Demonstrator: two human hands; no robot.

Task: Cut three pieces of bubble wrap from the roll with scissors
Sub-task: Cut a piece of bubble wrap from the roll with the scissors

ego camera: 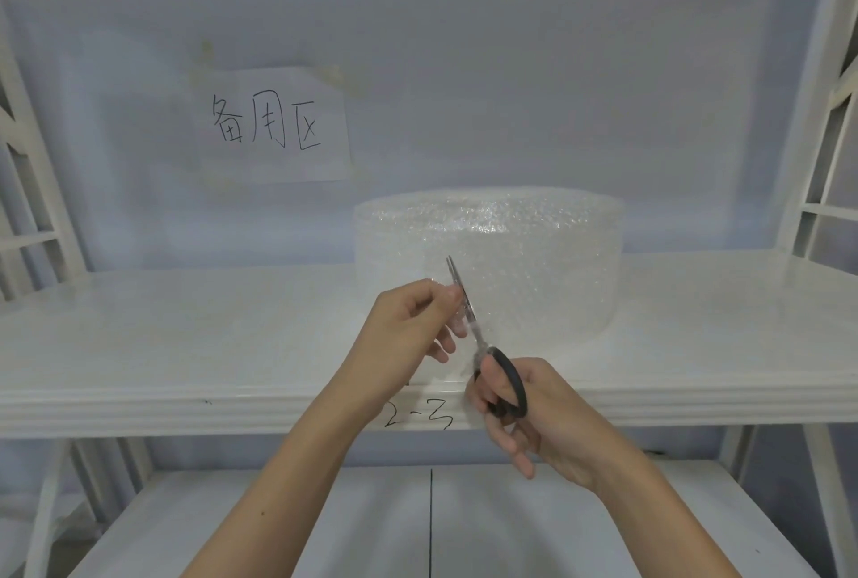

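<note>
A wide roll of clear bubble wrap (510,252) stands on the white shelf (185,336), right of centre. My right hand (534,419) grips black-handled scissors (469,312) whose blades point up and away, against the front of the roll. My left hand (408,322) pinches a loose edge of bubble wrap just left of the blades. The wrap between the hands is nearly transparent, so its outline is hard to see.
A paper sign (274,127) with handwriting is taped to the back wall. The shelf's front edge bears the mark "2-3" (418,415). A lower shelf (371,526) lies beneath my arms. White frame uprights stand at both sides.
</note>
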